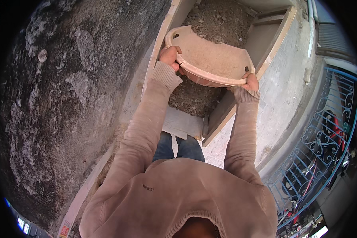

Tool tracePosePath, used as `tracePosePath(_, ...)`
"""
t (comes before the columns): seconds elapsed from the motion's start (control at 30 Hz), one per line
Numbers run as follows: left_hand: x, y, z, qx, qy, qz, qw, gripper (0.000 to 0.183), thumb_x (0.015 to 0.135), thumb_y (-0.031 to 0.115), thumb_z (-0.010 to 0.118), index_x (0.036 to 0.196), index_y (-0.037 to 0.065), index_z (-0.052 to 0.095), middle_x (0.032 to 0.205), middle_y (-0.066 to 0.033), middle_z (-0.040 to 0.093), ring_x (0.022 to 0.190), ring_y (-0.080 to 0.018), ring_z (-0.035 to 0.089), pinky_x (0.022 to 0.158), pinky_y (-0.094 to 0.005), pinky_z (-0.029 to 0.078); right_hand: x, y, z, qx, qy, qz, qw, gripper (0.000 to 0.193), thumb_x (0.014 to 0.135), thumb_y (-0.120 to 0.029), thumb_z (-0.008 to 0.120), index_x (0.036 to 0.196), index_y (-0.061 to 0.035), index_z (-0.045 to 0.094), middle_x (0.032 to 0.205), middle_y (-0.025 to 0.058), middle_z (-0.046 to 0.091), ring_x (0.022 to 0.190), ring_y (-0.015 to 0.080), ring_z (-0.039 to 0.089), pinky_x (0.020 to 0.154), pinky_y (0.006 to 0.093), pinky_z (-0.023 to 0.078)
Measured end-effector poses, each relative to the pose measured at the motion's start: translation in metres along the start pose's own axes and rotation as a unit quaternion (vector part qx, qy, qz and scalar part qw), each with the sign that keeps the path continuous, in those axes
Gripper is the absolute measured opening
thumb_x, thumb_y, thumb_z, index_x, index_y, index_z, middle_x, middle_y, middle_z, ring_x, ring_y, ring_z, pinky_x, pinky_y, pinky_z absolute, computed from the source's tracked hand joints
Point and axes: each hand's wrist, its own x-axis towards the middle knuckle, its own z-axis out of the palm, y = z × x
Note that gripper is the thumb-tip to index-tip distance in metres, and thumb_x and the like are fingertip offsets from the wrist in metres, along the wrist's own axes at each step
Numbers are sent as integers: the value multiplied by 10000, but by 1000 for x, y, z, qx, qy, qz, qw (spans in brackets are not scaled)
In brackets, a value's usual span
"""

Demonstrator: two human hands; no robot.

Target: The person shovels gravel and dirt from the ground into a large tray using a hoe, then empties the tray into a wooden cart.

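My left hand [171, 56] is closed on the left rim of a wide, pale orange basin [212, 57] with handle holes at its sides. On its right side, my right hand [251, 82] grips the rim beside the other handle hole. The basin is held up over a long wooden box [277, 41] and looks tilted away from me. Its inside has a dusty coating, and its far edge is uneven where it meets the view of the gravelly soil [218, 20]. More of this soil shows in the box below the basin's near side.
A rough, dark stained wall [67, 91] rises close on the left. Pale paving [275, 115] lies to the right of the box, with a blue metal railing [325, 146] beyond it. The box's near end board [182, 122] stands just before my legs.
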Motion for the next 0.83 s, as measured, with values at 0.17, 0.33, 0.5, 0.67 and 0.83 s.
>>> tracePosePath(0.17, -41, 9, 11, 77, 68, 162, 981, 559, 1007, 211, 503, 1485, 4, 301, 1403, -242, 476, 1238, -349, 548, 933, -471, 525, 3, -20, 15, 71, -56, -81, 993, 386, 662, 20, 487, 1021, 129, 573, 1098, 236, 598, 927, 366, 645, 773, 472, 557)
tracePosePath(0.33, -122, -94, -113, 111, 89, 131, 981, 487, 1027, 261, 516, 1437, 7, 446, 1369, -153, 568, 1183, -243, 612, 966, -379, 508, 32, -65, 37, -53, -44, -207, 976, 518, 686, 22, 520, 1180, 175, 520, 1185, 264, 605, 968, 368, 661, 784, 455, 570)
tracePosePath(0.5, -241, -339, -375, 216, 322, 74, 919, 325, 913, 229, 607, 1193, 78, 673, 1092, -87, 702, 998, -183, 666, 831, -323, 532, 30, -26, 87, -363, -70, -330, 869, 673, 843, -297, 767, 1204, 210, 511, 1181, 322, 620, 948, 355, 676, 790, 455, 547)
tracePosePath(0.67, -429, -585, -412, 164, 558, -95, 808, 313, 863, 334, 568, 1027, 127, 735, 1043, -138, 724, 969, -335, 681, 924, -392, 523, -48, 149, -36, -721, -122, -382, 565, 690, 864, -364, 672, 1350, 96, 502, 1296, 304, 580, 1204, 429, 563, 1035, 462, 449)
tracePosePath(0.83, -524, -718, -424, -204, 595, -58, 775, 199, 873, 272, 607, 974, 152, 730, 1028, -82, 716, 987, -205, 667, 810, -412, 554, -180, 391, -108, -773, -409, -296, 384, 345, 890, -265, 575, 1073, 8, 681, 1054, 245, 685, 978, 371, 674, 859, 449, 542)
